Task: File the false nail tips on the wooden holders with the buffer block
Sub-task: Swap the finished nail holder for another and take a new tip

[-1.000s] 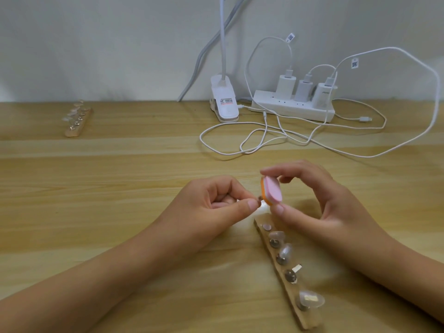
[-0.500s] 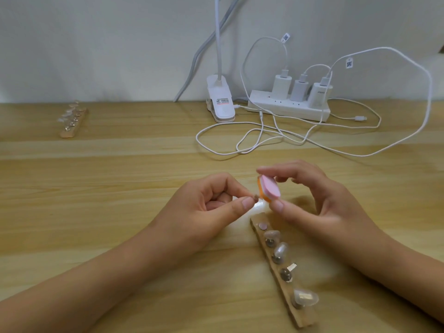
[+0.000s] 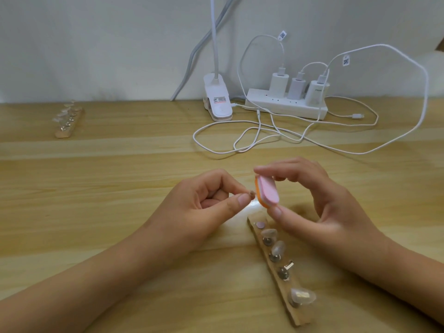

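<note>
Got the pink-and-orange buffer block (image 3: 268,192) pinched end to end in the right hand (image 3: 324,207), thumb below, forefinger on top, probably to keep the pink face free for rubbing. Pinching a tiny peg (image 3: 251,194) in the curled left hand (image 3: 192,212), right at the block's edge, off the table for a better angle at a guess. Can't make out any nail tip on it, too small and glary. Got the near wooden holder (image 3: 299,318) with clear nail tips (image 3: 302,295) just below, far end tucked behind the right thumb. Second wooden holder (image 3: 66,133) way off left, blurry.

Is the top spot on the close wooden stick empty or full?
Empty: the top spot shows just a bare round disc; the next two spots carry clear tips.
</note>
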### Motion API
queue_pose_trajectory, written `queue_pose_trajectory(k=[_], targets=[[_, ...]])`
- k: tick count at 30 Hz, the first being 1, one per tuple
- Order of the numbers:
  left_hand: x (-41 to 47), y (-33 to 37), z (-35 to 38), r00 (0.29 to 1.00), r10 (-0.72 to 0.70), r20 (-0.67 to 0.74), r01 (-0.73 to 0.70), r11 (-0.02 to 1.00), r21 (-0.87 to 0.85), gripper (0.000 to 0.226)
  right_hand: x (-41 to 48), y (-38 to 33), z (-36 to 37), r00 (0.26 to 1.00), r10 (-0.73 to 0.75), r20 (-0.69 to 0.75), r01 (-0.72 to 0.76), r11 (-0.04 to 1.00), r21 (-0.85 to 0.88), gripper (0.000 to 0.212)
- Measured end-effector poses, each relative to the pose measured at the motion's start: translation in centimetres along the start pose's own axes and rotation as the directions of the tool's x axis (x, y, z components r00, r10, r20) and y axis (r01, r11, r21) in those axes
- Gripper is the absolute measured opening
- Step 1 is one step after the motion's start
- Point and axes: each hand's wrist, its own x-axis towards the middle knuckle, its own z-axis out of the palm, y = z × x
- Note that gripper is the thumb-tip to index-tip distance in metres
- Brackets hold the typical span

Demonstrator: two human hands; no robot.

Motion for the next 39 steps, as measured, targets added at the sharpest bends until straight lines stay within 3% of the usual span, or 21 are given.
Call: queue_pose_trajectory(k=[3, 8, 12, 16, 20, 22, 24, 25, 27, 29, 30, 33, 35, 39], targets=[[-0.1, 0.0, 0.0, 1.0, 0.009, 0.017, -0.009, 1.0, -0.012, 0.01, -0.2, -0.3, 0.0, 0.997, -0.072, 0.026, 0.073, 0.997, -0.032, 0.041], [-0.1, -0.1, -0.1, 1.0, 0.003, 0.007, -0.003, 1.0, -0.025, 0.019, 0.2, 0.4, -0.3, 0.996, 0.078, -0.046, -0.076, 0.996, 0.044, 0.041], [-0.1, 0.0, -0.1, 1.0, 0.009, 0.004, -0.009, 1.0, -0.018, 0.013, -0.1, -0.1, 0.0, 0.997, -0.071, -0.009, 0.071, 0.997, 0.016, 0.041], [-0.1, 0.0, 0.0, 1.0, -0.003, 0.0, 0.003, 1.0, -0.026, 0.014, 0.3, 0.4, -0.1, 0.997, 0.071, -0.041, -0.071, 0.997, 0.013, 0.04], [-0.1, 0.0, 0.0, 1.0, 0.007, 0.004, -0.007, 1.0, -0.002, 0.017, -0.3, -0.2, 0.1, 0.994, -0.108, -0.027, 0.106, 0.993, -0.052, 0.041], [-0.1, -0.2, 0.0, 0.999, 0.017, -0.027, -0.016, 0.999, 0.035, 0.011, 0.1, 0.3, -0.1, 1.0, -0.023, -0.006, 0.023, 0.999, -0.031, 0.04], [-0.4, -0.1, 0.0, 0.99, 0.129, -0.054, -0.121, 0.984, 0.132, 0.004, 0.5, 0.7, -0.7, 0.996, 0.091, -0.016, -0.09, 0.994, 0.056, 0.041], [-0.5, 0.1, 0.0, 0.972, 0.231, -0.046, -0.213, 0.945, 0.249, 0.002, 0.5, 0.7, -1.0, 0.993, 0.114, -0.017, -0.111, 0.987, 0.116, 0.041], [-0.8, 0.9, 0.2, 0.906, 0.422, 0.044, -0.376, 0.752, 0.541, 0.008, 0.2, 0.3, -1.4, 0.997, 0.072, -0.018, -0.067, 0.98, 0.189, 0.04], [-0.9, 0.9, 0.2, 0.825, 0.548, 0.137, -0.49, 0.574, 0.656, 0.016, -0.3, -0.1, -1.3, 1.0, -0.025, 0.006, 0.023, 0.98, 0.199, 0.039], [-0.9, 0.8, 0.2, 0.801, 0.581, 0.142, -0.509, 0.537, 0.672, 0.018, -0.6, -0.2, -1.1, 0.997, -0.068, 0.027, 0.062, 0.983, 0.172, 0.038], [-0.8, 0.8, 0.1, 0.779, 0.614, 0.129, -0.511, 0.501, 0.698, 0.02, -0.6, 0.2, -0.7, 0.997, -0.065, 0.044, 0.064, 0.998, 0.028, 0.036], [-0.9, 0.8, 0.1, 0.783, 0.61, 0.124, -0.502, 0.502, 0.704, 0.02, -0.4, 0.1, -0.8, 1.0, 0.001, -0.001, -0.001, 0.998, 0.067, 0.036], [-0.9, 0.5, 0.2, 0.78, 0.608, 0.147, -0.51, 0.481, 0.713, 0.024, -0.6, -0.3, -0.6, 0.993, -0.114, 0.042, 0.113, 0.994, 0.012, 0.038]])
